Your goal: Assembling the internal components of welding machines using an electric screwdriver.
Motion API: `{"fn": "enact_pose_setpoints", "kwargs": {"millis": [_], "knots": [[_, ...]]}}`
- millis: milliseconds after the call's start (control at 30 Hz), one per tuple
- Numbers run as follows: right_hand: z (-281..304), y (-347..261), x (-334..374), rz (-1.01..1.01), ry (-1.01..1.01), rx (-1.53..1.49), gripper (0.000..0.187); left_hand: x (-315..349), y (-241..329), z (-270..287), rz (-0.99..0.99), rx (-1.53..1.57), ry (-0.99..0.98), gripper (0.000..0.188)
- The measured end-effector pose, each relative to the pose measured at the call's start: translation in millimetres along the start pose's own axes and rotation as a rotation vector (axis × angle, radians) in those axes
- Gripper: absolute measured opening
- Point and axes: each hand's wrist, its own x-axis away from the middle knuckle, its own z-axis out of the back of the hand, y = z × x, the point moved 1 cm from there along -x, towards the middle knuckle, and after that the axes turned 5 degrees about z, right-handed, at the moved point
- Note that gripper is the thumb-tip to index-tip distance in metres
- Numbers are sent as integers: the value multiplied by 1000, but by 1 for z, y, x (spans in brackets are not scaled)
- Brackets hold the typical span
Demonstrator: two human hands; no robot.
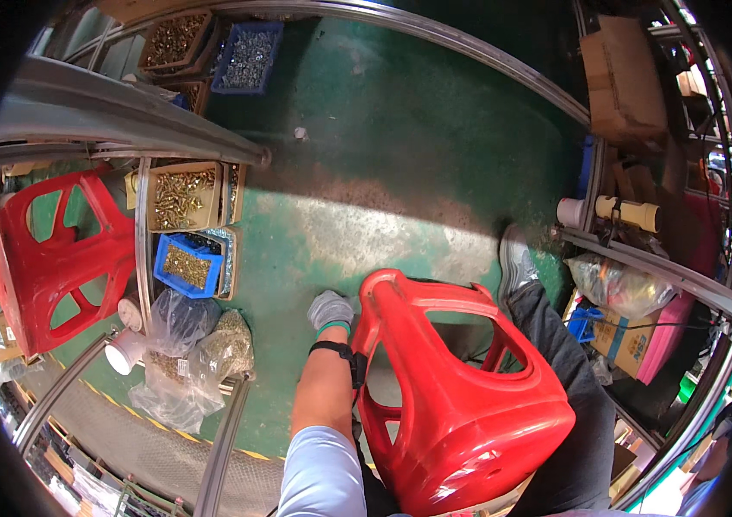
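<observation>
A red plastic stool (461, 405) lies tilted in front of me between my legs, its seat toward me and its legs pointing away. My left hand (330, 310), in a grey knit glove with a green cuff, is held low just left of the stool's far leg. A black strap circles that wrist. The fingers are turned down and out of sight, so I cannot tell whether they touch or hold anything. My right hand is out of the picture.
A second red stool (64, 258) is at the left. Beside it are a tan bin of brass-coloured screws (183, 198), a blue bin of small metal parts (187, 267) and clear bags (211, 345). Metal rails, a cardboard box (625, 82) and a pink slab (666, 336) line the right.
</observation>
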Motion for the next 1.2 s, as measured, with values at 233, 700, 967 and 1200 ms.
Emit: {"fn": "enact_pose_setpoints", "kwargs": {"millis": [233, 700, 967, 1200], "knots": [[95, 18, -8, -6, -43, -19, 103, 45, -30, 9, -32, -13, 47, 42], [288, 63, -73, 289, -164, -258, 118, 484, -49, 297, -484, 476, 386, 30], [307, 69, -104, 318, -530, -249, 113, 620, -218, 519, 32, 695, 939, 34], [317, 67, -102, 347, -499, -391, 104, 525, -318, 588, 406, -78, 661, 28]]}}
